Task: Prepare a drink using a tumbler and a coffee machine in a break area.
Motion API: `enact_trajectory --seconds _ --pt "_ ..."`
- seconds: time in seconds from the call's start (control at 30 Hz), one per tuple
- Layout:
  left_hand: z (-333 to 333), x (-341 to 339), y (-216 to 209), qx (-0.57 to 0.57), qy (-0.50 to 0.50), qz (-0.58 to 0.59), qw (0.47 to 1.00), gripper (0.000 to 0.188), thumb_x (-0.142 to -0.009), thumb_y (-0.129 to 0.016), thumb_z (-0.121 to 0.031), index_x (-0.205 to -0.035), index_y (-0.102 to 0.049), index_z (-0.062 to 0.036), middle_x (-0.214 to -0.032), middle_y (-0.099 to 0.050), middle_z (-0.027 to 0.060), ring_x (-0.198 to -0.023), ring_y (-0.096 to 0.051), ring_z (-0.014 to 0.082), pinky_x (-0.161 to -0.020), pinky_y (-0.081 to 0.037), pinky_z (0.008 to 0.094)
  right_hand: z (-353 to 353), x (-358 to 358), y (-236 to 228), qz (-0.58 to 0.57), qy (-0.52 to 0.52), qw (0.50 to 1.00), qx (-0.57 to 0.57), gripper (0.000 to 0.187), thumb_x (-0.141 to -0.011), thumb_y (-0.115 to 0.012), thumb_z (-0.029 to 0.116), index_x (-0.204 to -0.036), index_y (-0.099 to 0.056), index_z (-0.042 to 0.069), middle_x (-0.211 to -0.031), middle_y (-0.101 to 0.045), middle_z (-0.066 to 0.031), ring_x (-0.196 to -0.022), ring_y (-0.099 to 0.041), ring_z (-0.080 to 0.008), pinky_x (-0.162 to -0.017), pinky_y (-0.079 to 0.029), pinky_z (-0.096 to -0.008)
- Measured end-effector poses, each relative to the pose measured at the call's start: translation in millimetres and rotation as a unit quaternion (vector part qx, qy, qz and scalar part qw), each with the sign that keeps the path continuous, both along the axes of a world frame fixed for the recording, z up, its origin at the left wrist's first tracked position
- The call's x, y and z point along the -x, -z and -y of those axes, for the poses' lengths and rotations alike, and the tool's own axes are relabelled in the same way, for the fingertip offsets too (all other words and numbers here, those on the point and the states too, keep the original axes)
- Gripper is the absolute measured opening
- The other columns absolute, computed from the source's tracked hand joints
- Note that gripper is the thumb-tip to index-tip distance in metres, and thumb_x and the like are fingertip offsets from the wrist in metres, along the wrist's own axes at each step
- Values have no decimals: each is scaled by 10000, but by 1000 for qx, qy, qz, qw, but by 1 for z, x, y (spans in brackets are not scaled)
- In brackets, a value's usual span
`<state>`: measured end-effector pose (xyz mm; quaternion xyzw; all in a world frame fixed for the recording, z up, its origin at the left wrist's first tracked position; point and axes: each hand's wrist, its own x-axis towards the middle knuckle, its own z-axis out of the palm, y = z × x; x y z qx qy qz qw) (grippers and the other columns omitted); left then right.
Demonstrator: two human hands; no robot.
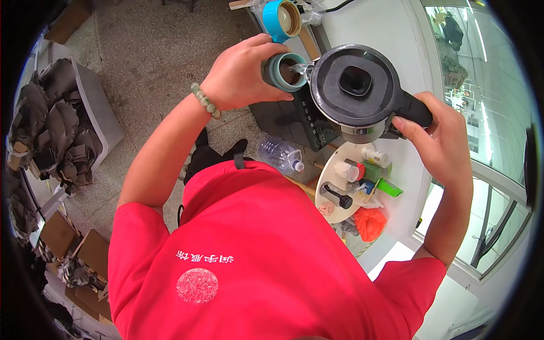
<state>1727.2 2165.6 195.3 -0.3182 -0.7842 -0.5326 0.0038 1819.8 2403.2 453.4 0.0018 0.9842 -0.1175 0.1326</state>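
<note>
Grey fabric scraps fill a white bin [99, 107] at the far left, on the speckled floor, with cardboard boxes [79, 243] below it. Moving right, the left hand [243, 73], a green bead bracelet [205, 100] on its wrist, is closed around a teal cup [281, 72] with dark contents, holding it tipped toward the kettle. Above the cup a roll of blue tape [277, 20] lies on the white desk [368, 28]. Next comes the dark electric kettle [354, 90], lid shut, its spout just at the cup's rim with a thin stream of water between them. A clear plastic bottle [280, 154] lies below it. Small bottles and tubes crowd a round white tray [328, 212] under the kettle. Farthest right, the right hand [439, 141] wraps the kettle's handle, fingers curled tight.
</note>
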Motion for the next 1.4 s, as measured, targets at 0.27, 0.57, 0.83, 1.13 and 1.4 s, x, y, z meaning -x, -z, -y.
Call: enact_trajectory --seconds 0.27,0.57,0.83,1.13,1.4 --pt "-1 -3 0 -5 6 -11 1000 723 -636 -979 -254 -1287 -705 -102 -1158 -670 67 -1042 -688 270 -926 -582 387 0 -2 -1 -4 2 1000 -4 240 -884 -816 166 -971 -685 -14 -729 -653 -95 -644 -642 -153 -593 -511 -305" --pt "-3 -3 0 1 5 -14 1000 722 -635 -979 -257 -1284 -703 -103 -1158 -672 69 -1038 -688 276 -918 -581 385 2 -1 -4 3 8 1000 -2 252 -875 -819 175 -967 -683 -15 -729 -641 -104 -626 -610 -162 -577 -489 -315" --pt "-5 -4 -2 -9 9 -15 1000 725 -630 -982 -256 -1279 -702 -93 -1155 -672 70 -1034 -688 274 -912 -580 384 2 1 -6 7 1 1000 -9 255 -872 -818 181 -964 -682 -15 -726 -639 -107 -604 -597 -163 -560 -477 -312" --pt "-8 -3 -4 -9 7 -20 1000 727 -624 -983 -251 -1275 -703 -91 -1138 -668 75 -1018 -689 278 -907 -584 385 3 4 -7 7 -19 1000 -20 257 -873 -805 184 -955 -676 -23 -719 -634 -120 -590 -591 -184 -550 -472 -319" --pt "-10 -1 -3 -15 9 -20 1000 718 -627 -981 -247 -1269 -703 -87 -1131 -666 81 -1019 -691 282 -912 -586 386 3 7 -9 13 -20 999 -29 259 -872 -802 191 -947 -675 -22 -719 -631 -131 -589 -592 -198 -550 -474 -324"
